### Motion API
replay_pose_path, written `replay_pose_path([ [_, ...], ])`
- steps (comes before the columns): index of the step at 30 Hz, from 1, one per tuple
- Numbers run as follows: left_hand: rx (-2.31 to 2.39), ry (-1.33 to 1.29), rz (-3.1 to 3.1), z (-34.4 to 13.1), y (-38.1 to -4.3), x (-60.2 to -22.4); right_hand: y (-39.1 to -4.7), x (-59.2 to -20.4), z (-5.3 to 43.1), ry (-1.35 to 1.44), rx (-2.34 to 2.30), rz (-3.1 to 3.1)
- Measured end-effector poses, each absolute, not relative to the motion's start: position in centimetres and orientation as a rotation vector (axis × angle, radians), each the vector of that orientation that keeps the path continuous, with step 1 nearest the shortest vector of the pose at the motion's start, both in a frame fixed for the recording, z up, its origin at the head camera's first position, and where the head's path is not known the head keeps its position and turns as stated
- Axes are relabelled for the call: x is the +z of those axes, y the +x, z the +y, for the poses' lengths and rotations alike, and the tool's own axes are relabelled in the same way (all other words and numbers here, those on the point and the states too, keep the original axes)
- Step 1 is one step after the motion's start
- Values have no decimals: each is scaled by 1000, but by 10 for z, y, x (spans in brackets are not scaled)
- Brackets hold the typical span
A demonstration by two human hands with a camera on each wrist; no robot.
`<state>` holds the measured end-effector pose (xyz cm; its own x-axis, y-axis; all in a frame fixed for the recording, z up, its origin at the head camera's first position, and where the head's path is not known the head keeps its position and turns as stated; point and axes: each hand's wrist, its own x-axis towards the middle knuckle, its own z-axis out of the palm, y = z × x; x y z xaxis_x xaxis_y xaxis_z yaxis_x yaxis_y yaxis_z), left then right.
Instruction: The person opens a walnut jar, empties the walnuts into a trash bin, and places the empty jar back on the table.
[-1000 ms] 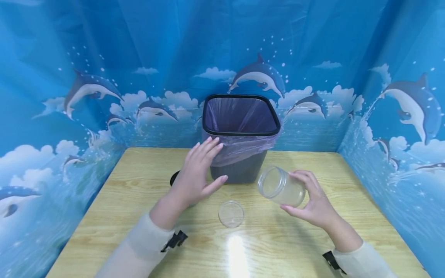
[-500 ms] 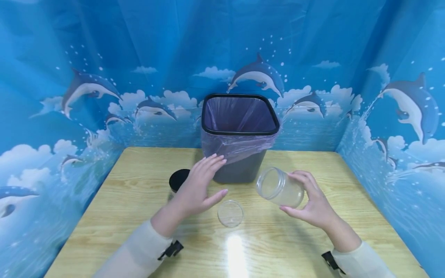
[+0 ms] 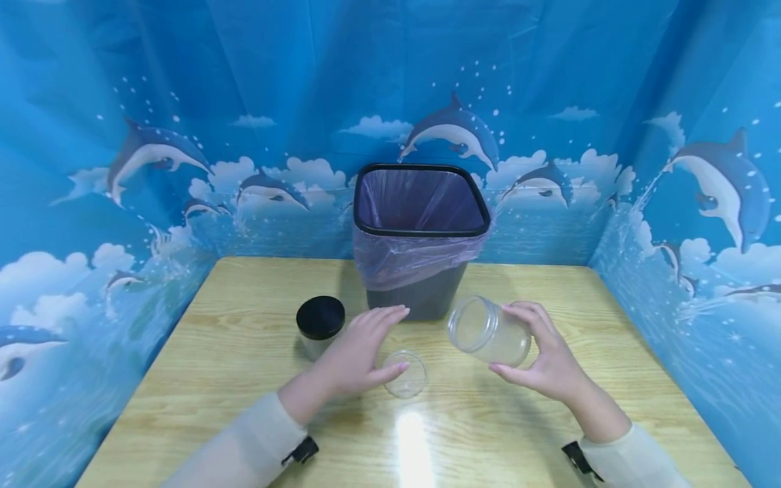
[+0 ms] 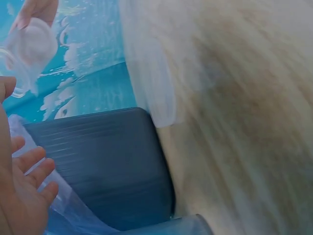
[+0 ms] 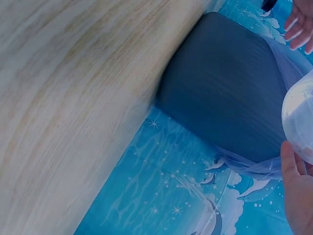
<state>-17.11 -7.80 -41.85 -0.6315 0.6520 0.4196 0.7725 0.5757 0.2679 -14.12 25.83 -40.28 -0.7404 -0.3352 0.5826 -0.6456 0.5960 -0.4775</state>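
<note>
My right hand grips a clear, lidless jar around its side. The jar is tilted above the table, its mouth facing left, and looks to hold nothing. My left hand is in the air with fingers extended and nothing in its grasp. Under its thumb in the head view, a clear round lid lies on the table, partly covered. Just left of that hand stands a second jar with a black lid; the forearm and hand hide part of its body.
A dark grey trash bin with a purple liner bag and black rim stands at the back middle of the wooden table. Blue dolphin-print curtains enclose the table's back and sides.
My left hand has come down and toward the clear lid from in front of the bin, uncovering the black-lidded jar. The right hand and its jar have barely moved.
</note>
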Motion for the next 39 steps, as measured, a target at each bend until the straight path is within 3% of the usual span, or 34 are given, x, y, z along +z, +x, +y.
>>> replay_pose_path([
  [11, -478, -1156, -2730, -73, -176, -443, -142, -404, 258, 803, 972, -2382],
  [18, -366, -1161, -2806, -70, -179, -458, -125, -375, 236, 782, 965, -2424],
  [39, -126, -1231, -2923, -61, -176, -471, -121, -377, 235, 774, 990, -2467],
])
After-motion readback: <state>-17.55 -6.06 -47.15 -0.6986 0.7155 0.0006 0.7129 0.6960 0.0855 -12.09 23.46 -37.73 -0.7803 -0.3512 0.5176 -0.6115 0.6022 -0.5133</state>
